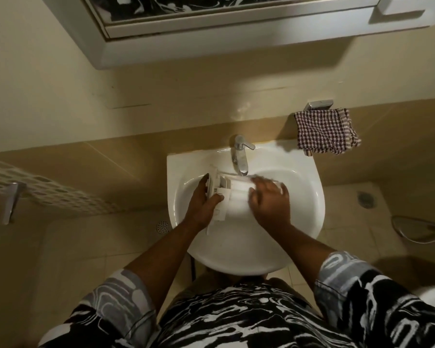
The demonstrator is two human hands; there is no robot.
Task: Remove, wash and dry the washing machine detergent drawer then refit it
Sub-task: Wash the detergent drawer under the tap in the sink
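I am seeing the detergent drawer point(232, 194) being held in the sink point(301, 197), under the tap point(240, 156) | left hand point(201, 204) fingers are gripping its front end | right hand point(270, 203) fingers are resting spread on it

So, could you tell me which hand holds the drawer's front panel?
The left hand, thumb over the drawer's front; the right hand lies across its compartments.
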